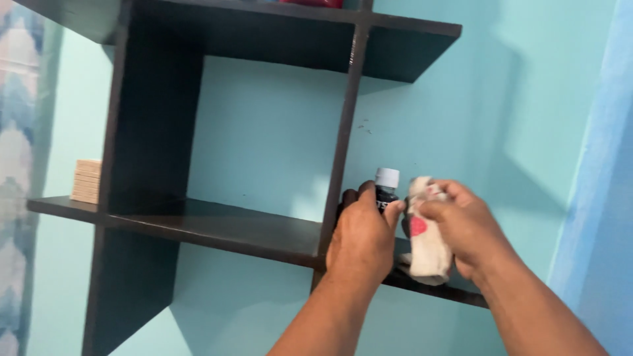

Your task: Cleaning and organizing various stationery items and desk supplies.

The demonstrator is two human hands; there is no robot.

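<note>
- A person's left hand (361, 232) wraps around a small dark bottle (385, 195) with a pale grey cap (387, 177), fingers closed about its body at the right end of a dark wall shelf (217, 227).
- The right hand (465, 227) is bunched tight on a crumpled whitish cloth (427, 247) with a pink patch, held just beside the bottle and hanging down to the shelf board.
- Both hands work close together, almost touching, in front of the shelf's dark upright divider (343, 138) and a turquoise wall (264, 132).
- The bottle looks light and rigid, likely plastic or glass; its smooth sides could be slippery, so a grip round the body below the cap seems the surest hold.
- The cloth looks soft and limp and should take any shape; it can be gathered anywhere, best in a wad as here.
- Whether the bottle stands on the shelf or is lifted clear of it cannot be told; the hand hides its base.
- A small stack of pale wooden blocks (86, 180) sits at the far left end of the shelf, well apart from the hands.
</note>
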